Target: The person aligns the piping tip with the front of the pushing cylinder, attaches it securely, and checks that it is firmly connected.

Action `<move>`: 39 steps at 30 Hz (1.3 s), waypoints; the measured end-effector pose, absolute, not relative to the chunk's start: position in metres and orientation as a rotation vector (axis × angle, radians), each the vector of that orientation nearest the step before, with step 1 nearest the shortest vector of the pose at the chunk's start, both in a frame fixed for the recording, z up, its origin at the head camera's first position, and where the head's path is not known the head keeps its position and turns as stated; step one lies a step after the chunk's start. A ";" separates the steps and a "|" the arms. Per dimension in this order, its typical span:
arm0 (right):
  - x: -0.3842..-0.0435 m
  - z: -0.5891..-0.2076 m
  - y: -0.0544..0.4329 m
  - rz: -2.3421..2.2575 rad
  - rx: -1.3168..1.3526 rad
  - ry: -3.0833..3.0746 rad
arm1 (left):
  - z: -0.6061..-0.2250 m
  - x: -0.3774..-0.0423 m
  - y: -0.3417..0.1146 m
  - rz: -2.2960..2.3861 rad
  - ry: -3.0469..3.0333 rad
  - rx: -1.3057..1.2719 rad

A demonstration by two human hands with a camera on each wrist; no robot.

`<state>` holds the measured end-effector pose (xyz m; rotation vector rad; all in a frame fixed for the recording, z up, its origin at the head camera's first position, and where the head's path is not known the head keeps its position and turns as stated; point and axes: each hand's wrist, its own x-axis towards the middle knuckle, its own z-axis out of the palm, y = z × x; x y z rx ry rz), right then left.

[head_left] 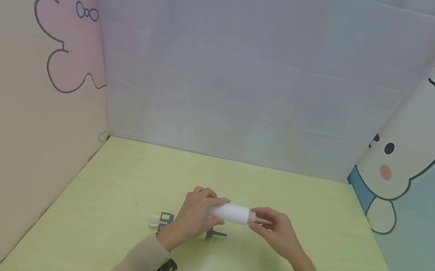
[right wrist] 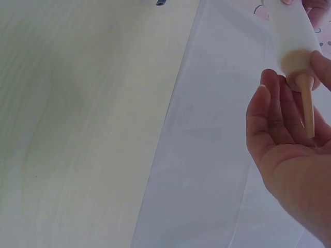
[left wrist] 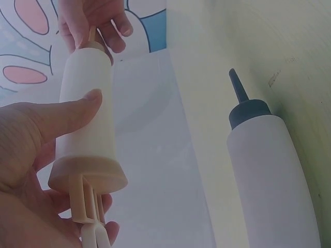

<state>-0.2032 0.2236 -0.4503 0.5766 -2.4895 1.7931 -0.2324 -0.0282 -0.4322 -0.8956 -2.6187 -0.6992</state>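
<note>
A white tube (head_left: pixel 230 213) with a beige nozzle (head_left: pixel 261 219) lies level in the air above the green table (head_left: pixel 125 197). My left hand (head_left: pixel 205 206) grips its white body (left wrist: pixel 88 113), thumb (left wrist: pixel 62 111) along the side. A beige flange and plunger (left wrist: pixel 89 194) stick out past that hand. My right hand (head_left: pixel 260 220) pinches the beige cap at the nozzle (right wrist: pixel 306 103), with the tip lying over the palm (right wrist: pixel 289 155). A second white tube (left wrist: pixel 271 175) with a black nozzle (left wrist: pixel 240 98) lies on the table under my left hand, partly hidden in the head view (head_left: pixel 162 220).
Three upright panels box in the table: a cartoon-printed one on the left (head_left: pixel 16 73), a plain pale one at the back (head_left: pixel 245 73), and a rabbit-printed one on the right (head_left: pixel 432 166). Dark clips sit on both sleeves (head_left: pixel 166 267).
</note>
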 end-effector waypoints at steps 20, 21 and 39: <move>-0.202 -0.453 0.225 1.787 0.604 -2.434 | -0.433 -0.232 -0.026 -0.688 -2.610 -0.901; -0.202 -0.453 0.225 1.788 0.599 -2.433 | -0.432 -0.232 -0.026 -0.691 -2.612 -0.902; -0.201 -0.456 0.232 1.778 0.587 -2.502 | -0.436 -0.232 -0.019 -0.648 -2.619 -0.914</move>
